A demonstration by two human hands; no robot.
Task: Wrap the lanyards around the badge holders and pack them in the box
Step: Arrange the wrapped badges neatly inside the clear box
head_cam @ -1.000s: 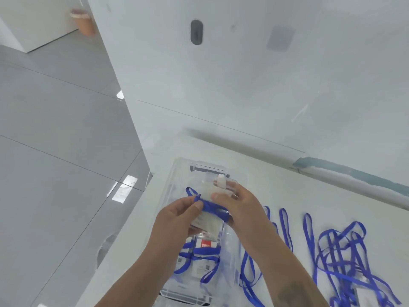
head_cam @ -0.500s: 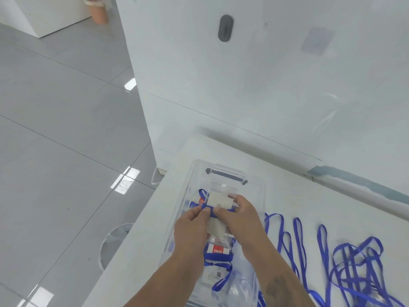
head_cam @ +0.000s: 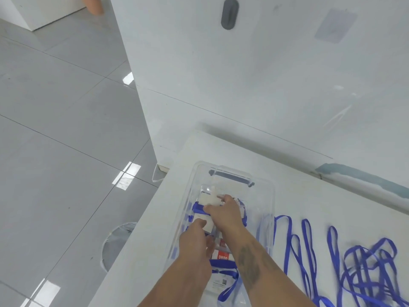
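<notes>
We have lowered the lanyard-wrapped clear badge holder point(head_cam: 209, 201) from above into the clear plastic box point(head_cam: 269, 197), our right hand point(head_cam: 223, 212) and left hand point(head_cam: 195, 237) both gripping it, so packing is nearly done for this 1.

Glossy grey tiled floor point(head_cam: 57, 134) meets a white wall point(head_cam: 254, 80) behind the white table point(head_cam: 141, 251).
</notes>
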